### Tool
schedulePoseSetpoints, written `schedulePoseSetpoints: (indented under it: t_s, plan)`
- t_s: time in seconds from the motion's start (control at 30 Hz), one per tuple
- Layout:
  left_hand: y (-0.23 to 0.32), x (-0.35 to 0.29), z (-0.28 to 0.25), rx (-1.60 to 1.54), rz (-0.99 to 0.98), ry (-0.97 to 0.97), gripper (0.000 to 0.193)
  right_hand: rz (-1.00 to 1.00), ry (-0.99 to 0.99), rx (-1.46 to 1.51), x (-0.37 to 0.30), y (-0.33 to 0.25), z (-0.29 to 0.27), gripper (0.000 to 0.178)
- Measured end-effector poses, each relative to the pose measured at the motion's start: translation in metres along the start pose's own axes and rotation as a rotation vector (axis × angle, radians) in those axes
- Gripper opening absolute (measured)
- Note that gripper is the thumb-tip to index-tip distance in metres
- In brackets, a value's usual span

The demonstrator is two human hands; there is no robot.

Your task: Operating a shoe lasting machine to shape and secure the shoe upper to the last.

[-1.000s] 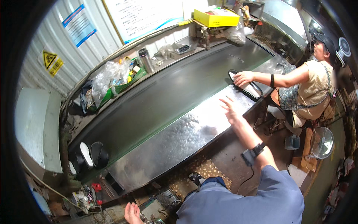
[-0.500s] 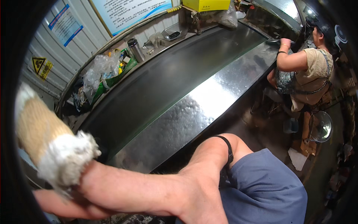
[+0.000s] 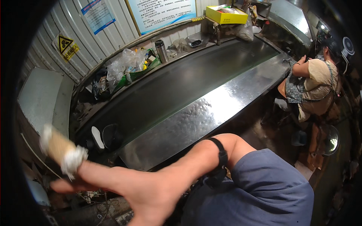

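My right hand [image 3: 147,184] is raised close to the view, reaching across to the left from a grey-blue sleeve [image 3: 271,180]. A black strap [image 3: 221,150] circles its wrist. Its fingers stretch out apart from the thumb, and nothing shows gripped in them. One fingertip wears a tan wrap [image 3: 58,147] with a frayed white edge [image 3: 73,161]. Beyond that fingertip, a white sole-shaped piece [image 3: 97,137] and a dark rounded thing [image 3: 111,136] lie at the near left end of a dark conveyor belt [image 3: 169,90]. My left hand does not appear.
A shiny metal ledge [image 3: 188,120] runs along the belt. Behind it stand a bag of clutter [image 3: 130,64], a steel flask [image 3: 161,51] and a yellow box [image 3: 226,17]. A grey metal cabinet [image 3: 41,100] stands left. A co-worker [image 3: 318,79] sits at the far right end.
My right hand has drawn leftward and looks smaller. The whole view has shifted, bringing in the cabinet and the white sole-shaped piece. The co-worker's hand has dropped from over the ledge.
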State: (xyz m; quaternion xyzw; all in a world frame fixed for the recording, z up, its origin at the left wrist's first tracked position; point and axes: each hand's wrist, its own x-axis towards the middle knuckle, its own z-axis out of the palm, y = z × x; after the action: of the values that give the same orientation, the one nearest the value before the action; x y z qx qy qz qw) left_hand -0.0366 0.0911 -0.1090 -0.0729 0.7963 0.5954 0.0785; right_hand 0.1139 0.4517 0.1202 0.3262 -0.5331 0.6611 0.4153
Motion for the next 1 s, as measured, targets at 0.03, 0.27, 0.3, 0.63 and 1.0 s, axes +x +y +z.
schedulePoseSetpoints:
  t_s: [0.03, 0.27, 0.3, 0.63, 1.0]
  plan:
    - [0.001, -0.001, -0.004, -0.005, 0.001, 0.001, 0.062, 0.065, -0.097, -0.150, -0.013, 0.030, -0.001, 0.117]
    - [0.001, -0.004, -0.023, -0.058, 0.017, 0.011, 0.059, 1.340, -0.800, -0.058, -0.280, 0.172, -0.020, 0.091]
    - [0.000, -0.001, -0.017, -0.071, 0.012, 0.003, 0.058, 1.460, -0.579, 0.095, -0.323, 0.152, -0.036, 0.086]
    - [0.005, -0.006, -0.035, -0.082, -0.002, 0.084, 0.052, 2.096, 0.379, -0.010, -0.531, -0.019, -0.078, 0.101]
    - [0.036, -0.064, -0.051, -0.107, 0.052, 0.284, 0.047, 1.476, 0.131, -0.557, -0.385, 0.068, -0.088, 0.052]
